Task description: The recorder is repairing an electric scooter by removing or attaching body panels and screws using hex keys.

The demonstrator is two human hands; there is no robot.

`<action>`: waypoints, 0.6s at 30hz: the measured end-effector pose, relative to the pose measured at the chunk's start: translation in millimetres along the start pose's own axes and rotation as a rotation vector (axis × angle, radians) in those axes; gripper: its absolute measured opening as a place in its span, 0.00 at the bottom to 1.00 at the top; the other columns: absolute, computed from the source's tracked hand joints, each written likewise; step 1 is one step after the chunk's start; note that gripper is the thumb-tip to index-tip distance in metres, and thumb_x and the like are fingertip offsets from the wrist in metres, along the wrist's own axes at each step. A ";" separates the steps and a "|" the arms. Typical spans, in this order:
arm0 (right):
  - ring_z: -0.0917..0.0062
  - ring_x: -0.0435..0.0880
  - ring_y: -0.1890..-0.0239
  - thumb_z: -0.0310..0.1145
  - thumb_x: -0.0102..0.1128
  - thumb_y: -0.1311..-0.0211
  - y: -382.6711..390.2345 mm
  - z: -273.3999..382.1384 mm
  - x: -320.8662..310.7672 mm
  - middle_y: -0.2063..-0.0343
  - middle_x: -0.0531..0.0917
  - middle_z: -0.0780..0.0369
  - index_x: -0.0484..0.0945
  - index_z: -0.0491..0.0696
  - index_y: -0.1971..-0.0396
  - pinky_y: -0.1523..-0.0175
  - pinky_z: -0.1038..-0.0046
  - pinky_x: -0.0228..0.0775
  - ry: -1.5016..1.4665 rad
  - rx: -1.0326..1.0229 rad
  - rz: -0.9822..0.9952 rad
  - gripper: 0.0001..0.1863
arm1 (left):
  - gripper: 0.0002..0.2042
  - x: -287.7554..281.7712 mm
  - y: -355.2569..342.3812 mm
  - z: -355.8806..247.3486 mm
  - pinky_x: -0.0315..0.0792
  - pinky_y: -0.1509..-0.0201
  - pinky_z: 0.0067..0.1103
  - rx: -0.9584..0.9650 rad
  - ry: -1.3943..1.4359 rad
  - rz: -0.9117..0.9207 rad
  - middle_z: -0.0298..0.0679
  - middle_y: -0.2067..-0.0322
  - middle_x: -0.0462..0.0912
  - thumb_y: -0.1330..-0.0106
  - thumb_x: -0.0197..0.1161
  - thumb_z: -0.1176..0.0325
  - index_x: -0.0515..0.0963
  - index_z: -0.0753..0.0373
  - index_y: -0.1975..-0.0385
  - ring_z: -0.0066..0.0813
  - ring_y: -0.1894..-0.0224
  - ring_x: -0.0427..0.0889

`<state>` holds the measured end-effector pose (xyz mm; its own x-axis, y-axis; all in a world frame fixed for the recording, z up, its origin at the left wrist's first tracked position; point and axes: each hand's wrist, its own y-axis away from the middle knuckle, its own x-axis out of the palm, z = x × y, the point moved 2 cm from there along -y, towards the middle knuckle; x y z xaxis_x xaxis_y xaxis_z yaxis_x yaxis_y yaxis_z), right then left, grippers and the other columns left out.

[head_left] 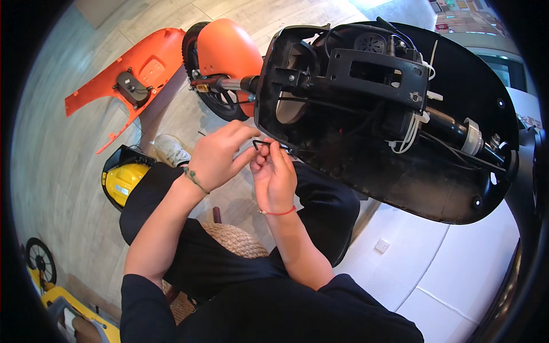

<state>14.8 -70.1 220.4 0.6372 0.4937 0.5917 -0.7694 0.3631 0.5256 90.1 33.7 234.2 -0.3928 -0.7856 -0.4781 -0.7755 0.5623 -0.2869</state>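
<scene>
A black L-shaped hex key (261, 142) is pinched in my right hand (275, 180), its bent end sticking out toward my left hand. Part of the key is hidden by the right fingers, and its far end points at the edge of a large black plastic shell (349, 163). Whether it sits in a screw there I cannot tell. My left hand (220, 153) is beside the bent end, thumb and forefinger apart with a gap between them. The shell belongs to a small two-wheeler lying tipped, with a metal bracket (377, 74), cables and white zip ties (409, 134) inside.
The front wheel (197, 48) and orange fender (229, 48) lie beyond my hands. On the wooden floor to the left are an orange panel (163, 51) and a yellow helmet (124, 182). White boards (412, 257) lie at the right. A yellow wheeled vehicle (63, 297) stands lower left.
</scene>
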 end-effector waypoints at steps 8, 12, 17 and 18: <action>0.86 0.66 0.71 0.36 0.45 0.35 -2.0 -4.1 -6.0 0.74 0.71 0.68 0.70 0.43 0.62 0.63 0.83 0.59 0.068 -0.027 0.019 0.11 | 0.20 7.5 9.3 13.4 0.58 0.81 0.13 -0.741 0.866 0.364 0.31 0.83 0.69 0.33 0.43 0.54 0.71 0.63 0.80 0.15 0.82 0.65; 0.86 0.66 0.71 0.36 0.45 0.35 -4.2 -8.8 -9.1 0.74 0.71 0.68 0.70 0.43 0.62 0.63 0.83 0.59 0.105 -0.058 -0.007 0.12 | 0.18 7.9 7.7 17.8 0.54 0.83 0.12 -0.881 1.077 0.414 0.29 0.86 0.66 0.34 0.45 0.54 0.71 0.61 0.78 0.14 0.84 0.62; 0.86 0.67 0.72 0.37 0.45 0.35 -4.0 -10.3 -9.7 0.75 0.71 0.67 0.70 0.42 0.63 0.63 0.82 0.60 0.160 -0.122 -0.019 0.12 | 0.16 6.9 9.3 18.6 0.54 0.83 0.12 -0.961 1.210 0.479 0.29 0.84 0.67 0.35 0.47 0.56 0.70 0.60 0.77 0.14 0.83 0.63; 0.86 0.67 0.72 0.37 0.45 0.35 -3.9 -10.7 -9.4 0.75 0.71 0.67 0.70 0.42 0.63 0.63 0.82 0.60 0.160 -0.120 -0.020 0.12 | 0.15 6.1 8.7 16.5 0.55 0.81 0.11 -0.958 1.240 0.489 0.29 0.83 0.67 0.34 0.47 0.57 0.71 0.61 0.76 0.13 0.82 0.63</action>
<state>11.4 -67.7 206.3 0.6447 0.6013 0.4720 -0.7625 0.4613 0.4537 89.1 38.1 215.2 -0.4446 -0.5719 0.6894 -0.2853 0.8200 0.4962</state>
